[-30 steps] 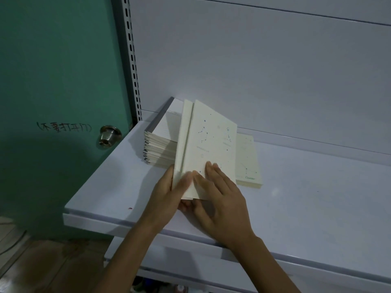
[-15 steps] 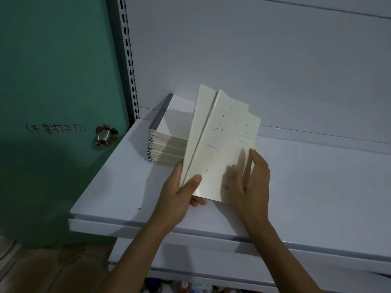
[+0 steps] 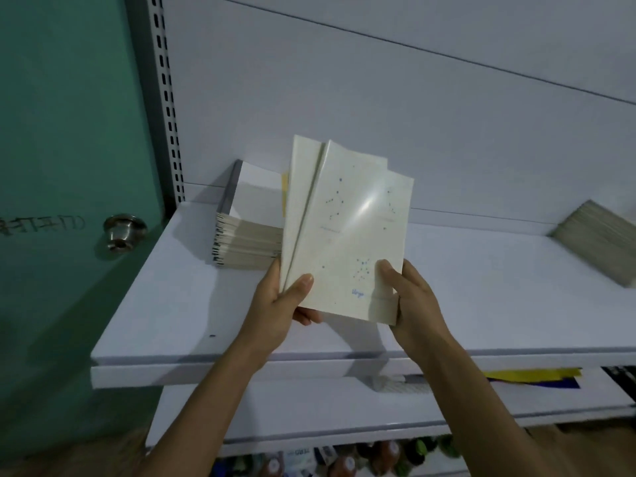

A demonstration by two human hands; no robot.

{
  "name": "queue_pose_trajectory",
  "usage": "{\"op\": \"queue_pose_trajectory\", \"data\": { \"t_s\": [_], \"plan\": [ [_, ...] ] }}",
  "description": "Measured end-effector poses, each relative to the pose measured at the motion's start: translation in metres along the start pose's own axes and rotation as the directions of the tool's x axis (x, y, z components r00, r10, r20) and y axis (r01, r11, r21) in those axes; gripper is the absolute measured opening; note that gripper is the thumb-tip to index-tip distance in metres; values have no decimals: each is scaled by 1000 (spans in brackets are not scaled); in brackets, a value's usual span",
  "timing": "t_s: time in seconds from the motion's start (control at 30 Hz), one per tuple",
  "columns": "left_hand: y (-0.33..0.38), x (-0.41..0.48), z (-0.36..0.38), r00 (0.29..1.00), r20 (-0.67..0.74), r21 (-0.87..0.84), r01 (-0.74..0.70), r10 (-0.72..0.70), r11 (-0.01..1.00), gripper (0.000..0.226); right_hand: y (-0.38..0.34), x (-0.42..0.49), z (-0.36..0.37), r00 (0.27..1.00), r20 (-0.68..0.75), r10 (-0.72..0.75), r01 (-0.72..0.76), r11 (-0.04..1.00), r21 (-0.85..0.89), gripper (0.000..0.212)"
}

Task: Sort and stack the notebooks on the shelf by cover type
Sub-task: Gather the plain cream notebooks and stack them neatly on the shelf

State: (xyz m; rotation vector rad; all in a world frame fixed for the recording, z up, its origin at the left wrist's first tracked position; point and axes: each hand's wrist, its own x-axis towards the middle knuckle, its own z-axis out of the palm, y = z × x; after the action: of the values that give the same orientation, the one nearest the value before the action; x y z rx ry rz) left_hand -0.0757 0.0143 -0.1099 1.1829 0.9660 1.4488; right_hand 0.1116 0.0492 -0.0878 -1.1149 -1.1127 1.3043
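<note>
Mid-sort, by the look of it. Holds a fan of cream notebooks [image 3: 344, 228] up above the shelf [image 3: 192, 304], star-pattern covers turned to the camera, touching nothing below. Grips the lower left corner with the left hand [image 3: 285, 304], thumb curled over the front cover, fingers tucked behind. Pinches the lower right edge with the right hand [image 3: 413, 301], thumb on the front, fingers wrapped round the back. Shows at least three books in the fan, the front one carrying a small blue word near the bottom.

Now the score so far. Has one pile [image 3: 247, 242] lying flat at the back left of the shelf, just behind the fan, with a plain pale cover on top. Has a second pile [image 3: 595, 242] far off to the right, tilted at the frame's edge, well apart from the first.

Reads as partly done, then: two piles down, this handful not yet placed. Shows no star-cover pile on the shelf, so probably needs a stack of its own, somewhere between the two. Cannot tell whether either pile is squared up or fully sorted; covers there mostly hidden.
</note>
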Motion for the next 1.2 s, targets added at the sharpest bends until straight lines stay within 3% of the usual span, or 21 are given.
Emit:
{"op": "queue_pose_trajectory", "data": {
  "t_s": [0.4,0.57,0.9,1.2],
  "plan": [
    [47,-26,112,972,234,-3,-35,34,999,34,-66,-70,-97,936,-217,-276,273,961,-45,15],
    [43,-65,195,960,278,-7,-46,46,999,24,-76,-122,-170,881,-340,-330,328,942,-65,15],
    [7,-143,364,913,407,3,-5,4,1000,24,-73,-231,-330,771,-566,-294,303,950,-80,17],
    [-16,-148,460,894,449,-2,-1,2,1000,29,-82,-251,-415,731,-587,-347,355,929,-107,28]
  ]
}}
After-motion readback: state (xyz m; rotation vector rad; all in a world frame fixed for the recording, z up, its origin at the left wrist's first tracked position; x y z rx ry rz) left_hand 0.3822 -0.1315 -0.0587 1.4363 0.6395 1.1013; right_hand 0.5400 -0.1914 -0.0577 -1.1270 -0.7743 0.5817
